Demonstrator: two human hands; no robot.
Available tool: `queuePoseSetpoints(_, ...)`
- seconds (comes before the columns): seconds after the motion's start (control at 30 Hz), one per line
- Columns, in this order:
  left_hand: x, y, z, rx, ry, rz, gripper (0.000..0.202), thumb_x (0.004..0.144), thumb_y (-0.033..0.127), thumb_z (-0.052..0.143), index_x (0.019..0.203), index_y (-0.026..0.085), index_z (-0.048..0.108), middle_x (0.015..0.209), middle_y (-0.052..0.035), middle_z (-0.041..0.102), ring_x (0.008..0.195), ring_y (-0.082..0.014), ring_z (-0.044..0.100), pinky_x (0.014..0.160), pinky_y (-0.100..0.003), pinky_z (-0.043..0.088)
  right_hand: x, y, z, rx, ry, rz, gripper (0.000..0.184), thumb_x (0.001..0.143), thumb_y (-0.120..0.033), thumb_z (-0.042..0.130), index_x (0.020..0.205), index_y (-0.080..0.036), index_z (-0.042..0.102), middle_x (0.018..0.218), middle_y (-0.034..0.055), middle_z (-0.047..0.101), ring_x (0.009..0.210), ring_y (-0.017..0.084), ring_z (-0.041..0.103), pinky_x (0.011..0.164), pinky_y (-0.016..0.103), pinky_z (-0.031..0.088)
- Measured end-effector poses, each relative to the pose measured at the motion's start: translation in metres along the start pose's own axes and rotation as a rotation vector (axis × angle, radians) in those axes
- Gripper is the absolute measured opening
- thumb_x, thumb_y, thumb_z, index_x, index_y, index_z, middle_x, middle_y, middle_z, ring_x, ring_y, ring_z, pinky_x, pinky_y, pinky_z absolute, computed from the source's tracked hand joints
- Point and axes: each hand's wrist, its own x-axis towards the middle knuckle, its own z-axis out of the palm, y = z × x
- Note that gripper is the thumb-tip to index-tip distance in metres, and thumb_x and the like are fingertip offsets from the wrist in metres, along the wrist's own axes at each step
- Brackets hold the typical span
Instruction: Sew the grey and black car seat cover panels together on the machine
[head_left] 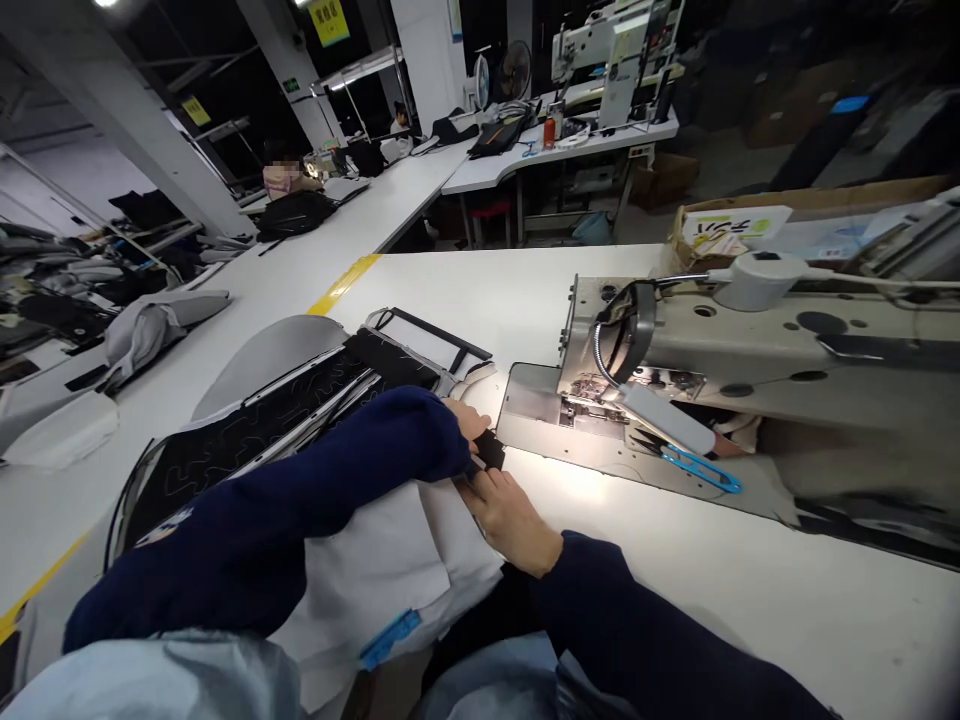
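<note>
My left hand (468,419) reaches across a large sewn piece, its fingers bent at the edge of a black fabric strip (491,450). My right hand (516,518) is closed on the same black edge from the near side, close to the left one. Part of what the fingers grip is hidden behind them. The sewn piece has a black quilted panel (225,440) with light curving stitches, and grey fabric (270,365) beyond it. White cloth (375,550) hangs from its near side over the table edge, with a blue strip (390,638) on it.
Right of my hands stands a sewing machine (645,330) with its lamp lit. Blue thread snips (701,468) lie on its bed. A cardboard box (679,235) sits behind it. Grey fabric pieces (150,325) lie at left. Other people sit at work further back.
</note>
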Motion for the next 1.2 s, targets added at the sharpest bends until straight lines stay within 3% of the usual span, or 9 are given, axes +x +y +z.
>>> queuePoseSetpoints(0.17,-0.027,-0.015,-0.022,-0.252,-0.002,-0.035,0.032,0.077,0.023,0.060,0.109,0.023,0.059,0.085,-0.0036,0.065,0.077,-0.0210,0.062,0.070,-0.030,0.047,0.006,0.002,0.005,-0.015,0.087,-0.037,0.036,0.091,-0.013,0.041,0.124,-0.010,0.054,0.090,0.0119,0.053,0.081,0.024,0.044,0.068,0.038,0.039)
queuePoseSetpoints(0.27,-0.045,-0.016,-0.033,-0.680,0.129,-0.019,0.028,0.083,0.021,0.048,0.110,0.019,0.056,0.069,0.0014,0.056,0.062,-0.0132,0.056,0.061,-0.023,0.045,0.019,0.017,0.005,-0.008,0.148,-0.034,0.034,0.093,-0.012,0.039,0.121,-0.008,0.057,0.090,0.0134,0.053,0.083,0.024,0.044,0.069,0.038,0.038)
queuePoseSetpoints(0.37,-0.050,-0.007,-0.016,-0.825,0.340,-0.064,0.037,0.082,0.022,0.048,0.119,0.014,0.049,0.081,-0.0020,0.052,0.068,-0.0130,0.056,0.068,-0.025,0.049,0.026,0.038,0.002,-0.014,0.170,-0.005,0.034,0.091,-0.007,0.037,0.117,-0.009,0.059,0.087,0.0125,0.053,0.077,0.022,0.042,0.064,0.036,0.037)
queuePoseSetpoints(0.47,-0.040,0.013,0.018,-0.634,0.575,-0.223,0.062,0.075,0.022,0.058,0.133,0.013,0.036,0.109,-0.0109,0.045,0.087,-0.0182,0.056,0.082,-0.033,0.050,0.015,0.051,-0.004,-0.019,0.172,-0.009,0.031,0.091,-0.008,0.037,0.110,-0.010,0.062,0.083,0.0109,0.052,0.074,0.020,0.040,0.061,0.034,0.035)
queuePoseSetpoints(0.6,-0.019,0.038,0.045,-0.222,0.703,-0.368,0.065,0.076,0.012,0.050,0.138,0.010,0.030,0.105,-0.0129,0.046,0.090,-0.0222,0.053,0.080,-0.033,0.049,-0.014,0.056,-0.011,-0.027,0.160,-0.036,0.030,0.094,-0.011,0.035,0.111,-0.012,0.061,0.079,0.0085,0.051,0.073,0.019,0.040,0.061,0.033,0.035)
queuePoseSetpoints(0.73,0.002,0.036,0.034,-0.070,0.678,-0.366,0.051,0.082,0.012,0.045,0.132,0.007,0.040,0.100,-0.0141,0.051,0.084,-0.0222,0.054,0.074,-0.033,0.046,-0.028,0.073,-0.017,-0.031,0.165,-0.036,0.028,0.095,-0.012,0.035,0.107,-0.014,0.061,0.080,0.0077,0.052,0.072,0.018,0.042,0.061,0.032,0.037)
queuePoseSetpoints(0.9,0.035,0.028,0.013,0.083,0.793,-0.152,0.032,0.085,0.016,0.046,0.115,0.012,0.053,0.137,-0.0154,0.041,0.115,-0.0282,0.044,0.089,-0.041,0.039,-0.029,0.097,-0.025,0.011,0.186,0.108,0.024,0.096,-0.017,0.039,0.112,-0.016,0.058,0.100,0.0114,0.056,0.086,0.020,0.052,0.073,0.035,0.045)
queuePoseSetpoints(1.07,0.057,0.031,0.025,0.120,0.759,0.048,0.017,0.080,0.008,0.047,0.091,0.011,0.059,0.092,-0.0104,0.058,0.087,-0.0225,0.053,0.086,-0.039,0.038,-0.036,0.090,-0.028,0.152,0.162,0.140,0.028,0.096,-0.012,0.036,0.119,-0.014,0.052,0.111,0.0121,0.059,0.102,0.022,0.054,0.089,0.039,0.049)
queuePoseSetpoints(1.2,0.058,0.036,0.034,0.136,0.913,0.133,0.015,0.084,0.009,0.045,0.082,0.013,0.060,0.075,-0.0057,0.056,0.081,-0.0195,0.051,0.098,-0.040,0.033,-0.036,0.090,-0.025,0.012,0.153,-0.013,0.030,0.094,-0.006,0.035,0.116,-0.010,0.055,0.108,0.0145,0.060,0.103,0.026,0.054,0.087,0.042,0.051)
